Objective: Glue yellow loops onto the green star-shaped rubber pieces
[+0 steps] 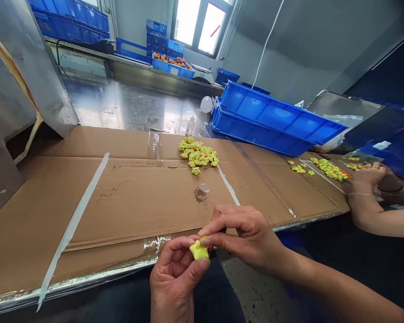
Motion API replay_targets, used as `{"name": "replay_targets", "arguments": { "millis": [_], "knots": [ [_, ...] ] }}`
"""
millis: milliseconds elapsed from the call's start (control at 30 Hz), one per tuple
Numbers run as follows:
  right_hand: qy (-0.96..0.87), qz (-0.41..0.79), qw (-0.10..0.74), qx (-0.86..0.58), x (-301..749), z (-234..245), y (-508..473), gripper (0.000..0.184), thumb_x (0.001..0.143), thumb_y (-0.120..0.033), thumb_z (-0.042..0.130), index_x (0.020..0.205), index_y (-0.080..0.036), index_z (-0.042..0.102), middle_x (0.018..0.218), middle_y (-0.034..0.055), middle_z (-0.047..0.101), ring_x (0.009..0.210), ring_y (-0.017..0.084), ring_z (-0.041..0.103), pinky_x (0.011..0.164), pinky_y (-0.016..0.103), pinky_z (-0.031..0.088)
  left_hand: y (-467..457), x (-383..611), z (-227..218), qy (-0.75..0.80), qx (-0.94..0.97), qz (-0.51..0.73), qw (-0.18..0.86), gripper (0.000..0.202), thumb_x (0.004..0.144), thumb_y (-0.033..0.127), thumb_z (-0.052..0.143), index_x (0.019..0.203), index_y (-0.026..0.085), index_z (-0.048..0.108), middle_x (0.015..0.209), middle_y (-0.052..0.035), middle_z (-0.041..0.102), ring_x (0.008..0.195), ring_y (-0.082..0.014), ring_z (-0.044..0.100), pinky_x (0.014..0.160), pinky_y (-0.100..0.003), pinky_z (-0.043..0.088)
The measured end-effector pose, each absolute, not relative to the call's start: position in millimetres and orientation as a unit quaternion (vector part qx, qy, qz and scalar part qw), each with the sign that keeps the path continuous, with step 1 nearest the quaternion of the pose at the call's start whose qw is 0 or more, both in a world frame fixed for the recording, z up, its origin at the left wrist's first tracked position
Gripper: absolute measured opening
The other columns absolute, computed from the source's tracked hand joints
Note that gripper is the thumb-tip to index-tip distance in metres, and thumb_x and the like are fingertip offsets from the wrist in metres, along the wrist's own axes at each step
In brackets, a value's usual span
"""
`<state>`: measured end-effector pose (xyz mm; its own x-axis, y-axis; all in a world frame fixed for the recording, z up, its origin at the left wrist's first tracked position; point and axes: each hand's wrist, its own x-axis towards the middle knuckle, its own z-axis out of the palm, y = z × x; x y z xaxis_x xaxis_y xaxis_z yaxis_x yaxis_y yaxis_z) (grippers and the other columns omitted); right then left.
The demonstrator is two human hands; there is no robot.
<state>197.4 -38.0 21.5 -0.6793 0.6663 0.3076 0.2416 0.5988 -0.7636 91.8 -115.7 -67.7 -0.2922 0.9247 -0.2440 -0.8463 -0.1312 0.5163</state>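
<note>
Near the cardboard's front edge, my left hand (178, 273) holds a small yellow star-shaped piece (199, 251) between thumb and fingers. My right hand (239, 231) pinches at the upper right of this piece, where a small orange-yellow part shows; the fingertips hide some of it. Farther back lies a heap of similar yellow-green star-shaped pieces (198, 152) with orange bits, one sitting slightly in front. A small clear cup (202, 193) with brown contents stands between that heap and my hands, with dark specks around it.
Cardboard (131, 206) covers the worktop, with pale tape strips (79, 220) across it. Blue crates (269, 119) are stacked behind, beside a small clear bottle (190, 125). On the right, a co-worker's hands (366, 177) are near more star pieces (330, 169). A metal housing (37, 76) stands left.
</note>
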Motion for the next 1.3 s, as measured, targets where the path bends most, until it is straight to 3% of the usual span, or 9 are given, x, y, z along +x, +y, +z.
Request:
{"name": "replay_targets", "arguments": {
  "millis": [400,667,1167,1300],
  "knots": [
    [-0.855,0.356,0.274,-0.257,198,21,-37,0.003,0.08,-0.012,0.072,0.08,-0.01,0.075,0.062,0.0017,0.06,0.058,0.01,0.055,0.054,0.019,0.04,-117,92,-67,0.308,0.08,0.75,0.579,0.026,0.052,0.011,0.084,0.073,0.018,0.071,0.079,-0.0059,0.076,0.074,-0.0187,0.07,0.076,-0.027,0.054],
    [-0.869,0.338,0.255,-0.256,200,19,-38,0.002,0.08,-0.009,0.071,0.079,-0.009,0.074,0.062,0.0011,0.06,0.058,0.009,0.054,0.054,0.018,0.039,-119,93,-62,0.342,0.091,0.773,0.527,0.025,0.047,0.011,0.085,0.067,0.019,0.074,0.071,-0.0001,0.073,0.068,-0.0146,0.068,0.069,-0.021,0.055],
    [-0.855,0.364,0.282,-0.239,201,16,-45,0.004,0.08,-0.012,0.072,0.077,-0.011,0.073,0.06,0.0003,0.061,0.057,0.009,0.053,0.054,0.019,0.039,-124,93,-54,0.376,0.096,0.777,0.496,0.026,0.042,0.013,0.087,0.064,0.02,0.075,0.067,0.0017,0.073,0.062,-0.0129,0.068,0.065,-0.017,0.055],
    [-0.803,0.434,0.304,-0.273,201,12,-48,0.021,0.082,-0.022,0.072,0.102,-0.016,0.069,0.07,0.0008,0.068,0.059,0.011,0.061,0.057,0.018,0.047,-121,86,-56,0.34,0.09,0.74,0.573,0.027,0.045,0.02,0.088,0.068,0.018,0.075,0.065,-0.0057,0.074,0.06,-0.0168,0.069,0.061,-0.021,0.056]
  ]
}}
